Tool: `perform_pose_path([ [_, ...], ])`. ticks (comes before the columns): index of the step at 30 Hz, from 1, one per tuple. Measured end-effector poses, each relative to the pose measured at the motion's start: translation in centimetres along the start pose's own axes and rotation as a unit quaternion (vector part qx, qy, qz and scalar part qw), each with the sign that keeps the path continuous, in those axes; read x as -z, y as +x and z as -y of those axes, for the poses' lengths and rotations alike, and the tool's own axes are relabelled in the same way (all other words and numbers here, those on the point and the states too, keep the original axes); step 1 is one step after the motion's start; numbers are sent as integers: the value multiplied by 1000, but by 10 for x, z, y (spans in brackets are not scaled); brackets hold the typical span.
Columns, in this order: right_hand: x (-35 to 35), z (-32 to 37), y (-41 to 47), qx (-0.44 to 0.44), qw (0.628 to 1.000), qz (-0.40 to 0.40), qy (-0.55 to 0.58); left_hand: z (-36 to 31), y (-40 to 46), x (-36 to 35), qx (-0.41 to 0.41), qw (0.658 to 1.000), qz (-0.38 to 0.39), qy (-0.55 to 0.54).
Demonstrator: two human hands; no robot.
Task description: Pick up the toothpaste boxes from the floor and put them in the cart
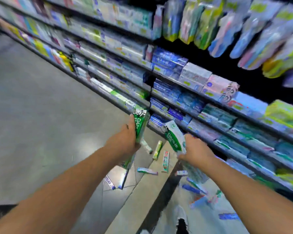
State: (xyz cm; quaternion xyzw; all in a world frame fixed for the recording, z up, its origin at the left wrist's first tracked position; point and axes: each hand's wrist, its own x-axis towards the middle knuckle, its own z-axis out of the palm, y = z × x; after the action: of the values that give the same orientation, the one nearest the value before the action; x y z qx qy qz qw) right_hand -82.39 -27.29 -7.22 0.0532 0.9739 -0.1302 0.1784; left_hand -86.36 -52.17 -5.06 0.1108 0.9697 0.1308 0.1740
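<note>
- Forearms fill the lower frame, both reaching toward centre; whole view is motion-blurred.
- We see the left hand [125, 137] closed around a green toothpaste box [139, 128], held upright at centre frame.
- We see the right hand [195, 153] gripping a white-green toothpaste box [173, 138], tilted, just right of centre.
- More loose boxes [147, 171] lie scattered on the floor [41, 115] below the hands, centre to lower right.
- Stocked shelves [176, 78] run diagonally across the upper right.
</note>
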Motion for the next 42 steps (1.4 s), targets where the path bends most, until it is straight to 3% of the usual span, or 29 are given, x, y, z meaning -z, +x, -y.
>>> perform_pose_path([
  [5,44,-49,-59,-82,996,4,39,-84,-3,26,-84,996,30,18],
  [13,84,-174,-161,-222,967,-54,111,-262,-24,-4,-198,974,106,37],
  [17,89,-261,-227,-285,943,-77,151,-360,-41,-35,-269,952,121,83],
  [27,73,-466,-399,-396,893,-118,182,-590,-121,-137,-357,909,152,151],
  [35,59,-579,-510,-488,827,-151,235,-745,-175,-212,-438,862,168,191],
  [42,49,-674,-551,-561,778,-155,236,-868,-186,-275,-487,824,209,200],
])
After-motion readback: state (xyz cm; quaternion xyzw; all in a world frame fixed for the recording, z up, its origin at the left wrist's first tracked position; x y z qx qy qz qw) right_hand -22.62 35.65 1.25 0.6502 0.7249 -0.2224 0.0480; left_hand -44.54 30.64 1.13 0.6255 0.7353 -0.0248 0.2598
